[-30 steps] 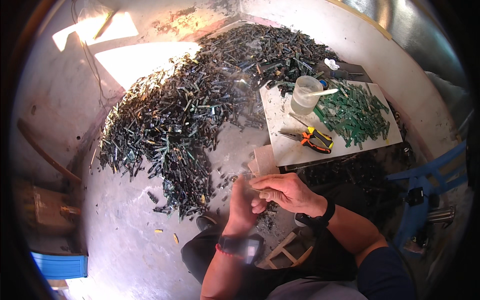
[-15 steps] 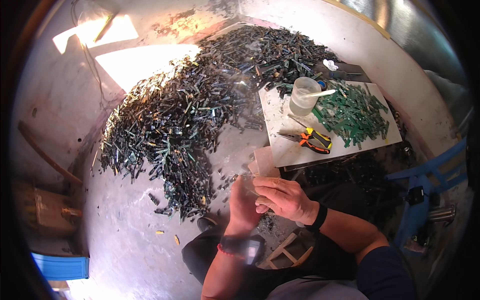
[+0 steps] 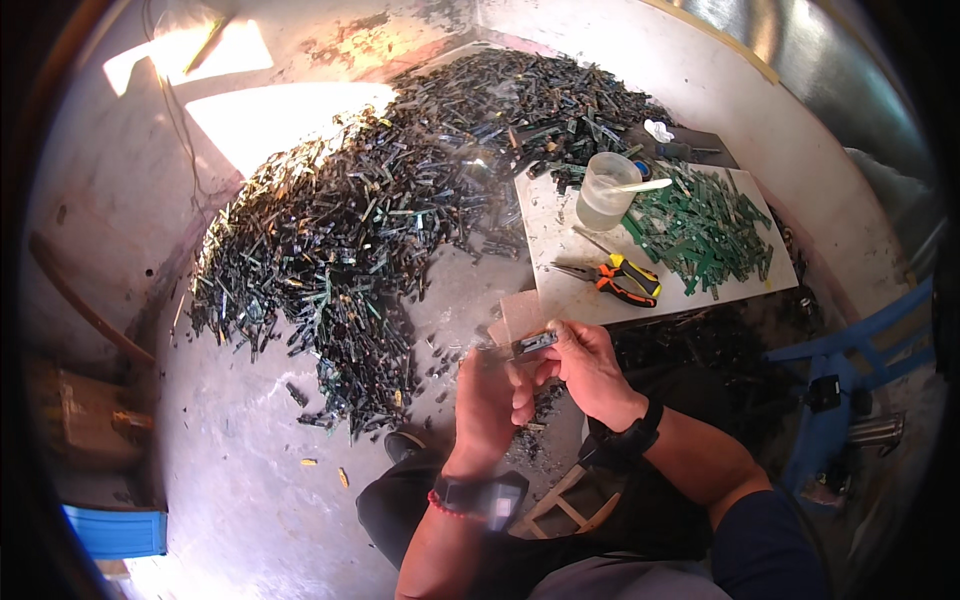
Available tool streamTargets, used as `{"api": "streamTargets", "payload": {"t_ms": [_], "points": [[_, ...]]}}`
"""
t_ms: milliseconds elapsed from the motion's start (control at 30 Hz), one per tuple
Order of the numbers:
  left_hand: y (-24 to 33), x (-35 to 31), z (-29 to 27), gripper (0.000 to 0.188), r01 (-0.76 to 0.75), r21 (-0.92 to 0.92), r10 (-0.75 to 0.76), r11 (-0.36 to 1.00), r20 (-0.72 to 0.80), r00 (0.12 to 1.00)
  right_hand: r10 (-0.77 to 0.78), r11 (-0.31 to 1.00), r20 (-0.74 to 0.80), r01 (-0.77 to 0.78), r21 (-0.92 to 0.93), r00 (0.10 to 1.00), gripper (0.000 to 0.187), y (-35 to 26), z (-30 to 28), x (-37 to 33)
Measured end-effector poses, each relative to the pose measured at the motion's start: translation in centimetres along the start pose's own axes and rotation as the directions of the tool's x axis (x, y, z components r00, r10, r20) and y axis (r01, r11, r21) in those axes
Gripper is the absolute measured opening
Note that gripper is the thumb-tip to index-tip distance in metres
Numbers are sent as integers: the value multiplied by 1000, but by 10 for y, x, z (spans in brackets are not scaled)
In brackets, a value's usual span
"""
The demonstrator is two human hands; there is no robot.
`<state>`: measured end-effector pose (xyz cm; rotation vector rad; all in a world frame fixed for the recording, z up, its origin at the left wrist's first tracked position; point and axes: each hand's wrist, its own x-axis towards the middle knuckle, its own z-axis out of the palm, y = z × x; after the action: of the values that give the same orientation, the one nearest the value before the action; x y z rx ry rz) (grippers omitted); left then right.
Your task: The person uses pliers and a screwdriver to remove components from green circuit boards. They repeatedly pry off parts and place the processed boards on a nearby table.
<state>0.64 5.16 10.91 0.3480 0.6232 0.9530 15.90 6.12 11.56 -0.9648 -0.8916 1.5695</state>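
Observation:
Held up between thumb and fingers of my right hand [image 3: 592,375] is a small narrow dark strip [image 3: 535,343] with a grey, shiny face. Close beside it, my left hand [image 3: 488,402] is closed, its fingertips just under the strip's left end. Something thin shows at the top of the left hand, too blurred to name. Behind the hands lie reddish-brown flat pieces [image 3: 520,313]. A large heap of similar dark strips [image 3: 350,230] spreads over the floor ahead and to the left.
On a white board [image 3: 560,300] at right are pliers [image 3: 615,280], a plastic cup of liquid [image 3: 604,195] with a white stick [image 3: 645,186] across it, and piled green strips [image 3: 705,235]. A blue frame [image 3: 825,400] stands at far right, a wooden frame [image 3: 560,505] below my hands.
My right hand has turned and drawn slightly right, bringing the dark strip into sight. My left hand stays nearly in place. The view has shifted a little.

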Motion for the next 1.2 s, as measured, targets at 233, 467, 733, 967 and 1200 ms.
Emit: {"api": "streamTargets", "payload": {"t_ms": [233,467,733,967,1200], "points": [[-5,1,-4,64,-85,100,80,991,53,995,128,979,60,-136,151,990,33,2,-12,9],[1,-3,0,67,-64,34,61,997,58,996,121,984,22,-123,131,992,32,-3,-9,9],[-3,8,-12,64,50,-125,-66,991,-127,990,151,988,-67,-148,53,986,27,-5,-10,11],[-3,8,-12,61,69,-138,-85,988,-110,990,153,986,-56,-149,76,987,35,-3,-12,13],[0,9,-6,60,88,-170,-105,981,-92,990,-80,943,25,84,-321,996,33,-20,-6,9]]}}
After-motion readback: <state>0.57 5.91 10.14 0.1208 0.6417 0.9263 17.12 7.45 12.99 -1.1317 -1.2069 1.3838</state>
